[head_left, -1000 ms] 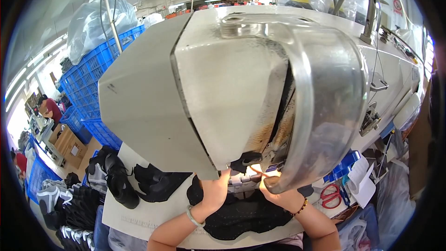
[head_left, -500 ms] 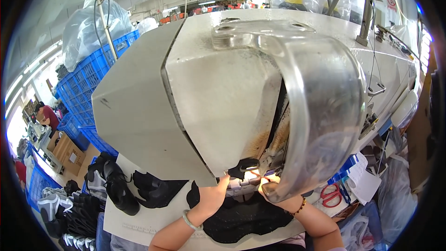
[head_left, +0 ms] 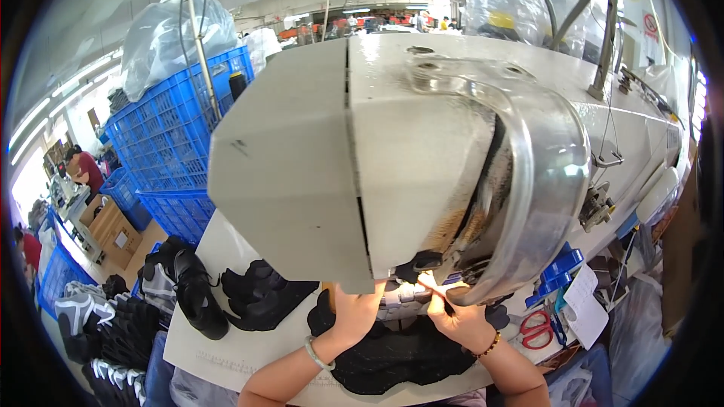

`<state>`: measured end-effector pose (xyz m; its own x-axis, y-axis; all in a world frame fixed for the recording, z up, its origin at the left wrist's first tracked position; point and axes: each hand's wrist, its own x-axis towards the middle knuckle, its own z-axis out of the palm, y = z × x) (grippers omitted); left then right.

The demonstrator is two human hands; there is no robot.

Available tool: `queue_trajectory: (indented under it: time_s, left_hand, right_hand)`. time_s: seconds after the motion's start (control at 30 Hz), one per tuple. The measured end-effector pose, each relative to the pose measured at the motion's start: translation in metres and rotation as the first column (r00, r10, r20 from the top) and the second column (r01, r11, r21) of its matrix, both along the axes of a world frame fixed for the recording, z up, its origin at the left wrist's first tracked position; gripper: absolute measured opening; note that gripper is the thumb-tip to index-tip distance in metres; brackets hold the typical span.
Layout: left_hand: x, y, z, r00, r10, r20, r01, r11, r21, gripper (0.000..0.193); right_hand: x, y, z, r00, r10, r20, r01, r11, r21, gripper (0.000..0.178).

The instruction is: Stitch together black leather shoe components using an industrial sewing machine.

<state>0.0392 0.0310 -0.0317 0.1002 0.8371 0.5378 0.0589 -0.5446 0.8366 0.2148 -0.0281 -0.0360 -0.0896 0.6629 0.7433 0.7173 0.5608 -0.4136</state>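
A large pale sewing machine head (head_left: pixel 286 173) with a clear curved guard (head_left: pixel 554 158) hides much of the work at the needle. Below it a black shoe-upper piece (head_left: pixel 407 358) lies spread on the white table. My left hand (head_left: pixel 353 320) rests at the piece's left side, its fingers mostly hidden by the machine head. My right hand (head_left: pixel 461 324) is at the right of the lit needle area, thumb and fingertips pinched together; what is between them is too small to tell. Another black upper piece (head_left: pixel 264 298) lies left of my left hand.
A black shoe (head_left: pixel 200 294) stands on the table's left, with stacked grey-and-black uppers (head_left: pixel 113 328) beyond the edge. Blue crates (head_left: pixel 166 128) rise behind. Right of my hand lie red scissors (head_left: pixel 536 329) and a paper sheet (head_left: pixel 584 305). Another person (head_left: pixel 87 169) works far left.
The view has shifted, so the machine head sits further right and lower. More of my right hand shows beside the guard, its fingertips now seen pinched. The black piece stays almost in place.
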Motion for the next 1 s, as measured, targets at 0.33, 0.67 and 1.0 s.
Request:
queue_trajectory:
  time_s: [0.33, 0.67, 1.0]
  left_hand:
    - [0.002, -0.005, 0.008, 0.999, 0.019, -0.027, -0.016, 0.995, 0.097, 0.005]
    - [-0.009, 0.006, -0.028, 0.972, 0.057, -0.23, -0.057, 0.998, 0.009, 0.013]
    - [-0.003, 0.0, -0.004, 0.992, 0.054, -0.118, -0.046, 0.996, 0.071, 0.011]
  right_hand:
    - [0.004, 0.003, -0.007, 0.999, 0.023, -0.046, -0.023, 1.0, 0.0, 0.026]
    - [0.014, 0.009, -0.031, 0.995, 0.096, -0.012, -0.097, 0.986, -0.132, 0.024]
    - [0.008, 0.006, -0.014, 0.995, 0.092, -0.03, -0.093, 0.996, 0.0, 0.018]
